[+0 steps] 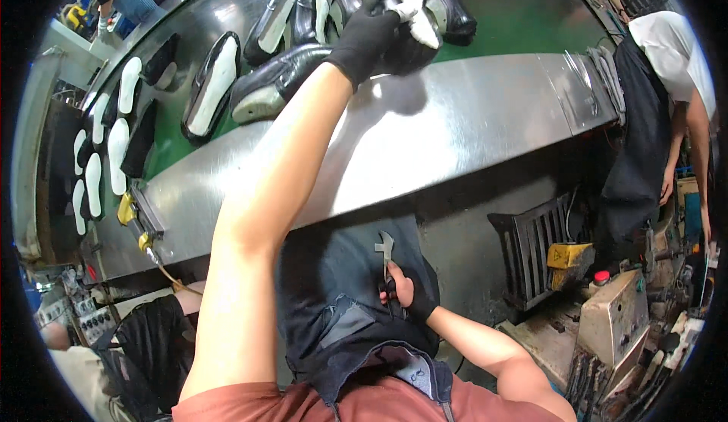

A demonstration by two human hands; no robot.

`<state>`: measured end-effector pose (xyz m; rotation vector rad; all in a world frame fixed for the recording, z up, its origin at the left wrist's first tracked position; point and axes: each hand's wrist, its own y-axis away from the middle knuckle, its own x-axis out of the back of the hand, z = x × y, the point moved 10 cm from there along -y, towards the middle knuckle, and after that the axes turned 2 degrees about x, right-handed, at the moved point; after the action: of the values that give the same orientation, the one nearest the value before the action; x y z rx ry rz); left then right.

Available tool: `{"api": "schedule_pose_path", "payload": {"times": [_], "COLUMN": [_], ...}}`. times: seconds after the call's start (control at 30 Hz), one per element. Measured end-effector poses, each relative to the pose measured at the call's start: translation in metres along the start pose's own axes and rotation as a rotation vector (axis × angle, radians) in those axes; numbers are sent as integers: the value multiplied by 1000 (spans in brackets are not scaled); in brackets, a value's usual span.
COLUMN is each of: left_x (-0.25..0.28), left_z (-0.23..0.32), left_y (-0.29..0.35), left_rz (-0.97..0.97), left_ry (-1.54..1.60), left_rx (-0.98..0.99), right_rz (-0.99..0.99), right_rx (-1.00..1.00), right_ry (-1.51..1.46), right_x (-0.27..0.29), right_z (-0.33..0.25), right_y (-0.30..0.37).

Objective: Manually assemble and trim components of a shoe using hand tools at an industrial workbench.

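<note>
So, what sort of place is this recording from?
Most likely a shoe factory or workshop: glossy black shoes lie along a green, conveyor-like surface behind a shiny metal ledge, and a beige, boxy machine housing with a round red button stands at lower right.

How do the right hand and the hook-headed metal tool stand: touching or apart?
Touching: the head view shows the right hand closed around the hook-headed metal tool, the bare thumb lying against it.

Hand tool (387, 247): handle partly hidden in right hand (403, 291). Left forearm (303, 141) covers part of black shoe (262, 81). Right-side co-worker (641, 126) clipped by fisheye rim.
</note>
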<state>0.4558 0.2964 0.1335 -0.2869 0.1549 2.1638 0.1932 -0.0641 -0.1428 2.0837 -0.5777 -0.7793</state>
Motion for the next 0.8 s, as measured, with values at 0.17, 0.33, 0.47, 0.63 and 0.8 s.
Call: {"api": "schedule_pose_path", "payload": {"times": [0.17, 0.33, 0.47, 0.63, 0.8], "left_x": [-13, 210, 224, 199, 105], "left_z": [26, 23, 13, 21, 80], "left_y": [52, 87, 92, 74, 169], "left_rz": [-149, 80, -178, -380, 149], "left_ry": [-1507, -1139, -751, -1375, -1815], "left_rx": [-848, -59, 366, 391, -796], "right_rz": [109, 105, 59, 77, 180], "right_rx": [-6, 114, 36, -81, 160], "right_ry": [-34, -110, -27, 123, 14], "right_x": [1, 5, -1, -7, -18], "right_z": [-58, -77, -75, -55, -92], "right_y": [7, -6, -9, -13, 16]}}
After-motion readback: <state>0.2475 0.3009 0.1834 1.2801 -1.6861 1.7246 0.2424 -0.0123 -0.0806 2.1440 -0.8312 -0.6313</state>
